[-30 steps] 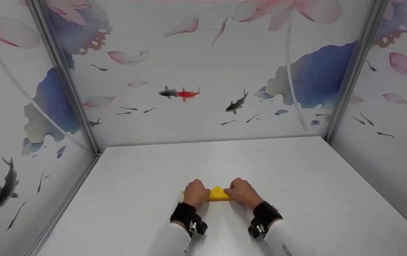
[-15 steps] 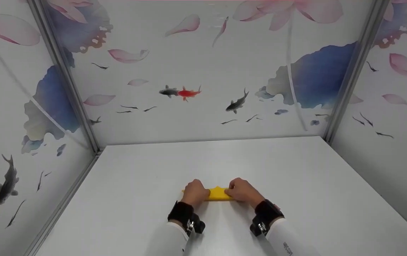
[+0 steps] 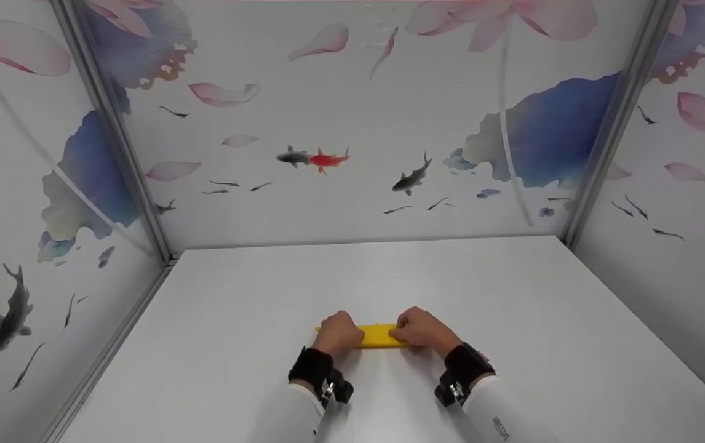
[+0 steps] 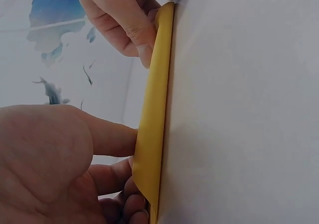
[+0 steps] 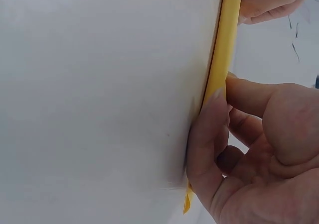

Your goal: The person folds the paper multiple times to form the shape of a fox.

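Observation:
A yellow sheet (image 3: pixel 378 336), folded into a narrow flat strip, lies crosswise on the white table; whether it is paper or cloth I cannot tell. Near its left end, my left hand (image 3: pixel 339 332) pinches it, the thumb on the near side and the fingers curled behind and below. My right hand (image 3: pixel 424 328) pinches the strip toward its right end, thumb and forefinger on the edge. Between both hands the middle of the strip (image 4: pixel 152 109) is bare and smooth. In the right wrist view, a small pointed end (image 5: pixel 188 199) sticks out past the right fingers.
The white table (image 3: pixel 254 301) spreads around the hands. A back wall (image 3: pixel 352 215) and side walls printed with fish, petals and leaves enclose it, with grey metal posts (image 3: pixel 611 135) at the corners. A black strap with a small camera (image 3: pixel 464 372) sits on each wrist.
The triangular tip that stood up beyond the strip between the hands has shrunk until barely visible, and the strip's face looks taller and flatter. Both hands keep their grip, almost in place.

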Demonstrator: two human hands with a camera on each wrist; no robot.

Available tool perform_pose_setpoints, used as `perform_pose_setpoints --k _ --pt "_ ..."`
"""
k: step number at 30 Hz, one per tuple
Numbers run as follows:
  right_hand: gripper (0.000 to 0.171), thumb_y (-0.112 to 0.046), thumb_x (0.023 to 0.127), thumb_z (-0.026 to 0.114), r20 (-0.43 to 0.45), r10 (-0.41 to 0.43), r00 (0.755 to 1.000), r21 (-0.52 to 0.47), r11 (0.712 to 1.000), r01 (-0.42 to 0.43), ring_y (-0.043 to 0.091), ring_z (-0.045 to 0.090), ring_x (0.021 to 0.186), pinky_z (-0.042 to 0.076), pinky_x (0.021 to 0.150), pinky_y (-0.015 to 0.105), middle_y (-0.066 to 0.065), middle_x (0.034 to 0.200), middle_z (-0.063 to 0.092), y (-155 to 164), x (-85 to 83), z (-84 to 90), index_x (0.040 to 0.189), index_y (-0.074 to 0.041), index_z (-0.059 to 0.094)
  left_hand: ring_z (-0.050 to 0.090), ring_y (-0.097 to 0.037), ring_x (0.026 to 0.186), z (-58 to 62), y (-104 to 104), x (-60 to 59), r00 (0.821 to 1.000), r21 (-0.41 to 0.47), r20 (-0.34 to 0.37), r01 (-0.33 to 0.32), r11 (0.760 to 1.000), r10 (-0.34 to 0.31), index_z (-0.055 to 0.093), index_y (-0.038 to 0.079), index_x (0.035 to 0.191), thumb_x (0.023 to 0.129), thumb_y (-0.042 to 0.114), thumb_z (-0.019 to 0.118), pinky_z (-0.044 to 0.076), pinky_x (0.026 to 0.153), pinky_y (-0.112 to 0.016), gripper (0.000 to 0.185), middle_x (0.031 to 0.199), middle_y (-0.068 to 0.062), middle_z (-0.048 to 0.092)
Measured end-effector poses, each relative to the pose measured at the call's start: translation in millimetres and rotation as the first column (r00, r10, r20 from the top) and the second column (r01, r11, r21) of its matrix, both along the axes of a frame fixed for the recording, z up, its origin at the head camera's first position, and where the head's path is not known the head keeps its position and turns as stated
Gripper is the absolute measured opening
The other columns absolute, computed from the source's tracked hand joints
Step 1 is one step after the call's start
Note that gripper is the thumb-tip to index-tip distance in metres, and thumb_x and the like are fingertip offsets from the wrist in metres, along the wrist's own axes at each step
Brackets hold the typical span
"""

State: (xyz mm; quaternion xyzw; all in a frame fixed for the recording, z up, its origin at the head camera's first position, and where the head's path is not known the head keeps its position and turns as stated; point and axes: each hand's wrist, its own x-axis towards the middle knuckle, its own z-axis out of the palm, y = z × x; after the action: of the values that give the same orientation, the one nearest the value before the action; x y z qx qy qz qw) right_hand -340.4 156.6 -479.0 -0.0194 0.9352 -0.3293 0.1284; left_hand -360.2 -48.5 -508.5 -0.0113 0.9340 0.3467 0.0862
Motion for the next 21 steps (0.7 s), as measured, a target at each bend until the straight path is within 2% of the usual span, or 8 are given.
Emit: perform_pose_setpoints --k 2,6,8,10,17,21 --pt "0.021 -0.027 0.101 0.075 -0.006 -0.001 1.0 -0.01 1.0 0.001 0.014 0.057 0.063 0.047 0.059 0.023 0.003 0.084 0.064 0 0.3 0.3 0.101 -0.006 0.076 0.056 -0.025 0.087 0.0 -1 -1.9 1.0 -0.025 0.009 0.018 1.0 -0.018 0.071 0.0 0.105 0.087 0.01 0.067 0.049 0.09 -0.041 0.021 0.095 -0.009 0.07" --pt "0.019 -0.025 0.098 0.076 -0.023 0.002 1.0 -0.009 1.0 -0.003 0.014 0.055 0.062 0.045 0.059 0.023 0.001 0.079 0.062 1 0.8 0.0 0.098 -0.005 0.076 0.056 -0.026 0.088 -7.9 -2 -9.7 0.998 -0.057 -0.01 0.055 0.997 -0.055 0.071 0.0 0.1 0.085 0.011 0.067 0.05 0.089 -0.043 0.019 0.093 -0.009 0.07" --pt "0.018 -0.024 0.097 0.077 -0.025 0.0 1.0 -0.01 1.0 0.0 0.013 0.055 0.062 0.044 0.059 0.023 0.0 0.076 0.061 1 1.3 -0.9 0.096 -0.006 0.076 0.056 -0.026 0.09 -8.4 -2 -9.0 0.998 -0.068 -0.014 0.062 0.996 -0.063 0.071 0.0 0.099 0.085 0.011 0.066 0.05 0.092 -0.044 0.019 0.093 -0.009 0.07" --pt "0.018 -0.023 0.096 0.078 -0.025 -0.004 1.0 -0.015 1.0 0.004 0.013 0.055 0.062 0.044 0.058 0.022 0.0 0.075 0.061 0 1.7 -1.5 0.094 -0.006 0.075 0.057 -0.026 0.092 -3.0 -1 -2.8 0.998 -0.076 -0.007 0.056 0.996 -0.056 0.071 0.0 0.1 0.086 0.011 0.066 0.051 0.095 -0.045 0.019 0.095 -0.009 0.07" --pt "0.019 -0.023 0.096 0.08 -0.023 -0.004 1.0 -0.013 1.0 0.004 0.013 0.055 0.062 0.045 0.058 0.022 0.0 0.073 0.06 -1 3.7 -1.1 0.092 -0.005 0.074 0.056 -0.028 0.094 31.5 3 31.5 0.999 -0.051 -0.009 0.045 0.998 -0.046 0.071 -0.004 0.106 0.089 0.008 0.068 0.05 0.1 -0.048 0.021 0.101 -0.014 0.072" --pt "0.02 -0.023 0.096 0.08 -0.024 -0.001 1.0 -0.01 1.0 0.001 0.013 0.055 0.061 0.045 0.057 0.022 0.0 0.072 0.06 -1 4.0 -0.8 0.093 -0.004 0.075 0.055 -0.027 0.096 35.4 3 36.1 0.999 -0.07 -0.015 0.047 0.996 -0.048 0.071 -0.004 0.109 0.09 0.008 0.067 0.05 0.104 -0.048 0.022 0.104 -0.015 0.072"
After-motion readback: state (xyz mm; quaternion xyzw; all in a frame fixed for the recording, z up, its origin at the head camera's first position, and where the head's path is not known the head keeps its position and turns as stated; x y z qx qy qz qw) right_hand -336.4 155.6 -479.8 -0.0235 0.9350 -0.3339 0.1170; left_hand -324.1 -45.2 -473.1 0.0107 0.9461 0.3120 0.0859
